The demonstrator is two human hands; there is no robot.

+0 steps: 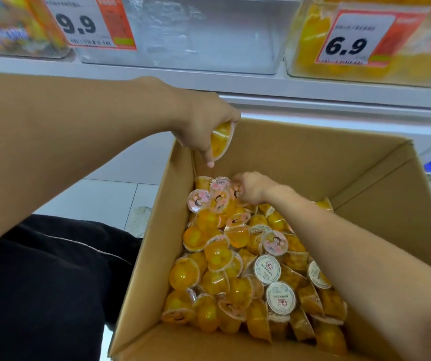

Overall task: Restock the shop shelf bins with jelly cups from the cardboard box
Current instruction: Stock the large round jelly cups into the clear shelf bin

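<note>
An open cardboard box (pixel 300 157) stands in front of me, holding several yellow jelly cups (pixel 235 269) with round printed lids. My left hand (pixel 204 123) hovers over the box's far left corner and grips one yellow jelly cup (pixel 220 142), lid facing right. My right hand (pixel 250 188) is down inside the box at the far side of the pile, fingers curled onto a pink-lidded cup (pixel 236 194). A clear shelf bin (pixel 209 35) with nothing visible inside sits straight above the box.
A bin of orange packs (pixel 14 24) stands at the left, with a 9.9 price tag (pixel 86 22). A bin of yellow jelly (pixel 404 48) with a 6.9 tag (pixel 357 40) stands at the right. White shelf edge (pixel 313 89) runs across. My dark trouser leg (pixel 40 282) is beside the box.
</note>
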